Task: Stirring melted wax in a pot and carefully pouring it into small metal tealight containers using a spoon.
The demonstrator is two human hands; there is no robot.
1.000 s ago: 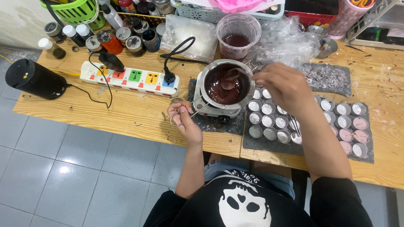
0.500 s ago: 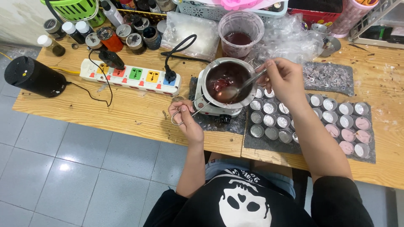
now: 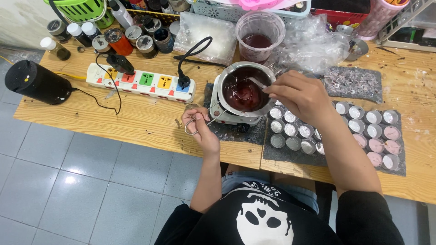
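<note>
While the person leans over the wooden table (image 3: 136, 122), the head view shows the right hand (image 3: 299, 95) above the edge of a small metal pot (image 3: 245, 88) of dark red liquid, its fingers pinched shut around the handle of a metal spoon (image 3: 254, 84) whose bowl dips into the liquid. The pot sits on a small white hotplate (image 3: 227, 115) near the table's front edge. The left hand (image 3: 200, 129) rests just left of the hotplate, fingers curled closed around a wire handle (image 3: 202, 121) that runs to the pot. To the right of the pot, a dark mat (image 3: 290, 156) carries rows of small round metal cups (image 3: 290, 129); those at the far right hold pink fill. Behind the pot stands a clear plastic tub (image 3: 260, 29) with red liquid at the bottom. A white power strip (image 3: 141, 81) with coloured sockets lies to the left, a black plug seated in it, and a black cylinder (image 3: 36, 82) lies at the table's left end. Small jars (image 3: 118, 41) crowd the back left corner.
</note>
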